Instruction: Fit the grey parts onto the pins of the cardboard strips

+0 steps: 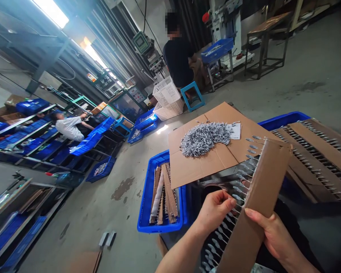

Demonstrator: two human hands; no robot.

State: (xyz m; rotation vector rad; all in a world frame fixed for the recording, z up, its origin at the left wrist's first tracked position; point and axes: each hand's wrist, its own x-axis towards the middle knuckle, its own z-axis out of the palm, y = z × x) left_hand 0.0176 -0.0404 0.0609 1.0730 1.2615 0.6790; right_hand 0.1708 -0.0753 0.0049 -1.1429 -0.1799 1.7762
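My right hand (pixel 269 229) grips a long cardboard strip (pixel 251 216), thumb lying on its face. Thin wires stick out along the strip's left edge, each tipped with a small grey leaf-shaped piece (pixel 213 248). At the middle of that row, my left hand (pixel 214 212) is closed, thumb and finger pinched on one of these pieces. The fingertips partly hide it. Beyond my hands, a heap of similar small grey pieces (pixel 201 140) lies on a flat cardboard sheet (pixel 184 170), beside a white paper slip (pixel 235 131).
A blue bin (pixel 142 212) with more cardboard strips stands left of the sheet. To the right, filled strips (pixel 309 151) lie across another blue bin (pixel 297 116). A person (pixel 177 60) sits at a machine behind; another person in a white top (pixel 69 127) works at the left.
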